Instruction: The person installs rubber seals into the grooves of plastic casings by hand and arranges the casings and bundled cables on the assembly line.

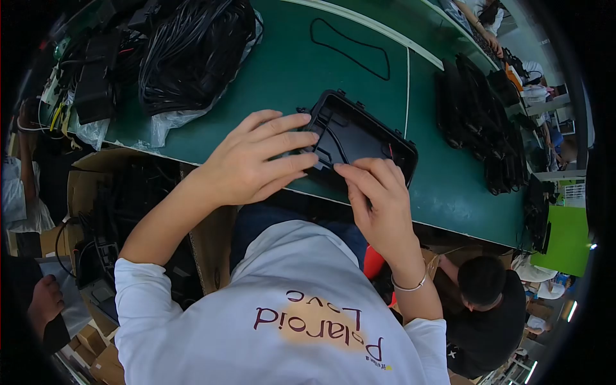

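A black open plastic case (366, 119) lies at a tilt near the table's front edge, with a short black cable (336, 142) inside it. My left hand (253, 157) reaches over the case's left side, its fingers spread and fingertips at the rim. From the right, my right hand (382, 199) has thumb and forefinger pinched together at the lower end of the cable, inside the case's front part. A small pale piece lies between the two hands, partly hidden. Part of the case's front wall is hidden by my right hand.
The green table (282, 70) holds a thin black loop (351, 50) at the back, bundled black cables (192, 61) on plastic at the left, and stacked black cases (471, 115) at the right. A cardboard box (86, 183) stands below left. A co-worker (484, 308) sits lower right.
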### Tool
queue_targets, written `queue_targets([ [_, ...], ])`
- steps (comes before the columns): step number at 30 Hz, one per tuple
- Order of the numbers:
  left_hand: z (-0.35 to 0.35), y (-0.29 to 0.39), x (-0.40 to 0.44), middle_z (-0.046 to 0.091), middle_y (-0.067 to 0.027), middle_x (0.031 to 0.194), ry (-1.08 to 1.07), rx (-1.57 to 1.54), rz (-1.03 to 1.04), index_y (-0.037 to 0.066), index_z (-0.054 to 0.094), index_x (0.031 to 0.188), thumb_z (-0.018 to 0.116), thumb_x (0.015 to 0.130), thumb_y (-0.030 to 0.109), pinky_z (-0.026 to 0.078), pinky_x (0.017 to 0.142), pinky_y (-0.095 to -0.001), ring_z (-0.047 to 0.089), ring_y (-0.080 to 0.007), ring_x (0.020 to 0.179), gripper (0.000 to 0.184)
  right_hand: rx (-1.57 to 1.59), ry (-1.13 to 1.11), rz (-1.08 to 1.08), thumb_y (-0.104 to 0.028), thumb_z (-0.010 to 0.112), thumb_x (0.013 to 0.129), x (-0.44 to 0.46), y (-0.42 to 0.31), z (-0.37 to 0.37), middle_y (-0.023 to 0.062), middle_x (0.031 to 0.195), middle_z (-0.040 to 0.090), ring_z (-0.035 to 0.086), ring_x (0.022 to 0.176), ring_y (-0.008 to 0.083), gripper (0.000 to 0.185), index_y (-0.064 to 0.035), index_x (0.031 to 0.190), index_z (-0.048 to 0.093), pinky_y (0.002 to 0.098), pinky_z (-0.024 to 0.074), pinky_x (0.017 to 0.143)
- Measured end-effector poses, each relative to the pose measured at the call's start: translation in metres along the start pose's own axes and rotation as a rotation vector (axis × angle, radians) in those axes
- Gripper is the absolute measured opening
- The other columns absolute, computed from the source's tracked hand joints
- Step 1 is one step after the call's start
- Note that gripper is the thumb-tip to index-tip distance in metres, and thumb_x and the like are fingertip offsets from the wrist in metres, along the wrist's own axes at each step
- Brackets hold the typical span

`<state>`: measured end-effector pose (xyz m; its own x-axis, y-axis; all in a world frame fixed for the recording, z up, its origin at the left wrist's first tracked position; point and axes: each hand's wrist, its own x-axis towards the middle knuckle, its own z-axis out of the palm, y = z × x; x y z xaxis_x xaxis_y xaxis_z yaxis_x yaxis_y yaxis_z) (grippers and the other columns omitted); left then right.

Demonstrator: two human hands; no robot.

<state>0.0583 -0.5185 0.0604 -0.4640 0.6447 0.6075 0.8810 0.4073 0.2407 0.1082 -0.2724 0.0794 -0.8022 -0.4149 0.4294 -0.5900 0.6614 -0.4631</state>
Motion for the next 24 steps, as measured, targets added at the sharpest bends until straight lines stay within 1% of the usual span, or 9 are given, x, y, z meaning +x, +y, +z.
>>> queue_targets([
  [2, 0.006, 0.005, -0.001, 0.066, -0.0063, 0.115, 0.000, 0.003, 0.003, 0.012, 0.072, 0.103, 0.072, 0.079, 0.012, 0.047, 0.096, -0.0469, 0.059, -0.0291, 0.121, 0.025, -0.019, -0.005, -0.040, 0.003, 0.067, 0.079, -0.005, 0.002, 0.000, 0.0085, 0.102, 0.062, 0.056, 0.086, 0.0279, 0.034, -0.0060, 0.112, 0.069, 0.0383, 0.0438, 0.075],
  [7, 0.015, 0.005, -0.003, 0.066, -0.0061, 0.108, 0.052, 0.025, -0.019, 0.013, 0.073, 0.104, 0.070, 0.074, 0.006, 0.045, 0.099, -0.0493, 0.059, -0.0296, 0.119, 0.031, -0.017, -0.002, -0.083, 0.003, 0.067, 0.077, -0.009, 0.007, 0.001, 0.0088, 0.105, 0.062, 0.056, 0.088, 0.0278, 0.040, -0.0054, 0.115, 0.068, 0.0385, 0.0427, 0.077],
  [12, 0.010, 0.019, 0.002, 0.066, -0.0069, 0.107, -0.026, 0.130, -0.051, 0.014, 0.073, 0.106, 0.068, 0.073, 0.005, 0.045, 0.100, -0.0499, 0.060, -0.0301, 0.118, 0.035, -0.071, 0.000, -0.101, 0.007, 0.066, 0.075, -0.011, 0.006, -0.001, 0.0087, 0.104, 0.064, 0.057, 0.087, 0.0271, 0.046, -0.0079, 0.119, 0.069, 0.0377, 0.0428, 0.077],
  [15, 0.012, 0.020, 0.003, 0.065, -0.0072, 0.105, -0.035, 0.141, -0.058, 0.015, 0.073, 0.108, 0.066, 0.073, 0.004, 0.044, 0.101, -0.0505, 0.060, -0.0300, 0.117, 0.038, -0.093, -0.053, -0.121, -0.001, 0.067, 0.080, -0.014, 0.009, -0.005, 0.0096, 0.107, 0.063, 0.056, 0.088, 0.0278, 0.044, -0.0047, 0.124, 0.063, 0.0383, 0.0412, 0.082],
  [17, 0.013, 0.020, 0.004, 0.064, -0.0073, 0.104, -0.020, 0.129, -0.059, 0.015, 0.073, 0.109, 0.066, 0.073, 0.003, 0.043, 0.102, -0.0508, 0.060, -0.0299, 0.117, 0.039, 0.013, 0.017, -0.011, -0.005, 0.066, 0.086, -0.016, 0.010, -0.013, 0.0101, 0.103, 0.064, 0.057, 0.088, 0.0276, 0.039, -0.0047, 0.125, 0.062, 0.0378, 0.0408, 0.084],
  [18, 0.013, 0.021, 0.004, 0.064, -0.0073, 0.104, -0.028, 0.102, -0.072, 0.016, 0.073, 0.109, 0.065, 0.072, -0.001, 0.043, 0.102, -0.0512, 0.060, -0.0306, 0.117, 0.041, 0.021, 0.002, 0.047, -0.008, 0.065, 0.090, -0.017, 0.011, -0.019, 0.0101, 0.101, 0.064, 0.058, 0.088, 0.0273, 0.028, -0.0048, 0.118, 0.065, 0.0377, 0.0406, 0.086],
  [19, 0.013, 0.023, 0.004, 0.064, -0.0074, 0.104, -0.037, 0.074, -0.087, 0.016, 0.074, 0.110, 0.065, 0.072, -0.004, 0.043, 0.103, -0.0517, 0.061, -0.0313, 0.118, 0.044, 0.020, 0.006, 0.053, -0.008, 0.065, 0.090, -0.019, 0.013, -0.023, 0.0101, 0.101, 0.064, 0.058, 0.088, 0.0273, 0.028, -0.0048, 0.118, 0.065, 0.0377, 0.0406, 0.086],
  [21, 0.012, 0.025, 0.005, 0.064, -0.0077, 0.105, -0.061, 0.084, -0.090, 0.016, 0.074, 0.110, 0.064, 0.072, -0.005, 0.042, 0.104, -0.0521, 0.061, -0.0309, 0.118, 0.045, 0.044, -0.127, 0.146, -0.005, 0.067, 0.088, -0.023, 0.018, -0.030, 0.0091, 0.100, 0.067, 0.059, 0.090, 0.0254, 0.021, -0.0044, 0.109, 0.070, 0.0358, 0.0390, 0.092],
  [24, 0.008, 0.032, 0.009, 0.064, -0.0081, 0.107, -0.115, 0.118, -0.109, 0.016, 0.073, 0.112, 0.063, 0.072, -0.006, 0.041, 0.105, -0.0530, 0.061, -0.0301, 0.118, 0.046, 0.087, -0.078, 0.161, -0.006, 0.068, 0.088, -0.023, 0.018, -0.031, 0.0075, 0.098, 0.066, 0.059, 0.090, 0.0256, 0.016, -0.0051, 0.104, 0.071, 0.0357, 0.0382, 0.093],
])
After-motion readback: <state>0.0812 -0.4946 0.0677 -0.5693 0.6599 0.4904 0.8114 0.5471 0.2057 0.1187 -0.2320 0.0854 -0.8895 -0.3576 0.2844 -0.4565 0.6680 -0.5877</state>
